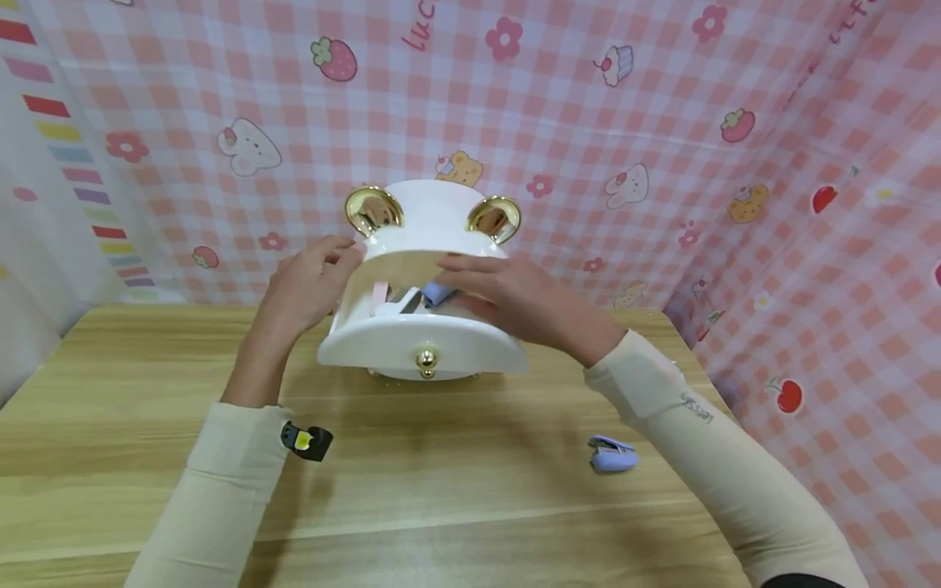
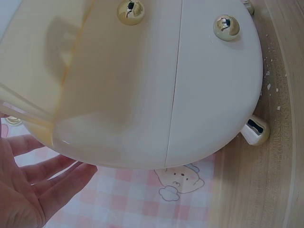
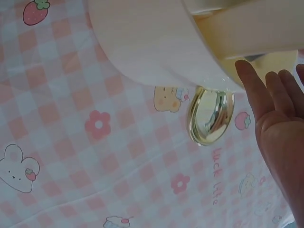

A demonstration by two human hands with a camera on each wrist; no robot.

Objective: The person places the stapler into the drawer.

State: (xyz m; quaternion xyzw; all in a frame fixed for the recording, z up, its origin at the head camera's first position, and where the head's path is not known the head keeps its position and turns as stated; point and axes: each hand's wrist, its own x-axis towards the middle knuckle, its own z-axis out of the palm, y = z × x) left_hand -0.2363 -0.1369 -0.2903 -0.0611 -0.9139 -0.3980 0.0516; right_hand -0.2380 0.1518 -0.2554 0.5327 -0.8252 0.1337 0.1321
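Observation:
A white box with gold ears [image 1: 434,204] stands on the table, its upper drawer [image 1: 382,347] pulled out. Inside the drawer lie a pink piece [image 1: 379,294], a white piece [image 1: 397,306] and a small purple stapler-like thing [image 1: 438,292]. My right hand [image 1: 507,290] reaches over the drawer's right side, fingers extended close above the purple thing. At the box's left side is my left hand [image 1: 305,282]; in the left wrist view its spread fingers [image 2: 66,187] lie along the box's edge. A second purple stapler [image 1: 613,455] rests on the table at the right.
Wooden table [image 1: 412,506] beneath the box. A pink checked cloth [image 1: 559,106] hangs behind and along the right side. The box stands on gold feet [image 2: 255,130], and a gold knob [image 1: 426,359] sticks out from the drawer front. A black strap [image 1: 309,442] shows at the left wrist.

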